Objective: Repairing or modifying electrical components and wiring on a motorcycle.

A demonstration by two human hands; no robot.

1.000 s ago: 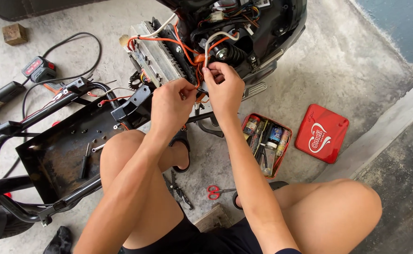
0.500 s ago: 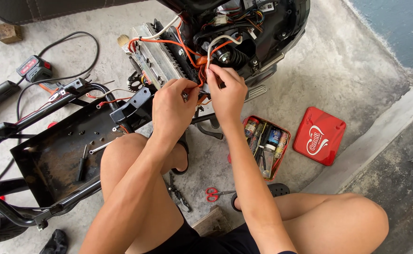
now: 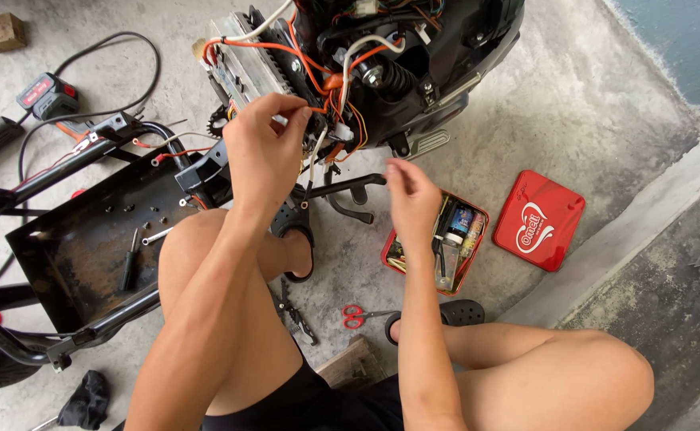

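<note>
Orange wires (image 3: 328, 88) pinched by left hand (image 3: 264, 152); right hand (image 3: 414, 199) apart.

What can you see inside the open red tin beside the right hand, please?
The red tin holds small bottles, tubes and thin tools packed together. The right hand hangs over its left part, hiding what lies there and underneath.

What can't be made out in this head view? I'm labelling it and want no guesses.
- What the left hand pinches at the orange wires: its own fingers cover it.
- Whether the right hand holds anything: too small to tell.
- Items in the red tin: partly behind the right hand.
- The scooter body: cut off by the top edge.
- The black frame: cut off by the left edge.
</note>
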